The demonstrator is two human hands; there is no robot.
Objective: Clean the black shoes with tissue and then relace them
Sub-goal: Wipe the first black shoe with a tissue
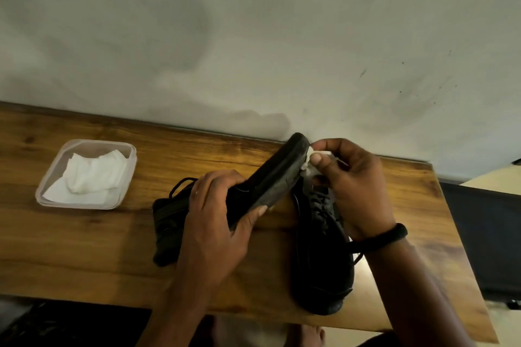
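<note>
My left hand (217, 217) grips a black shoe (270, 175) around its middle and holds it tilted above the wooden table (84, 248), its sole edge turned up and its toe pointing toward the wall. My right hand (352, 180) pinches a white tissue (308, 166) against the toe end of that shoe's sole. A second black shoe (321, 262) lies on the table below my right hand, laces showing. The heel part of the held shoe is hidden behind my left hand.
A clear plastic tray (129, 172) with folded white tissues (90, 175) sits at the left on the table. The table stands against a pale wall (253, 36). A dark object (490, 234) stands beyond the table's right edge.
</note>
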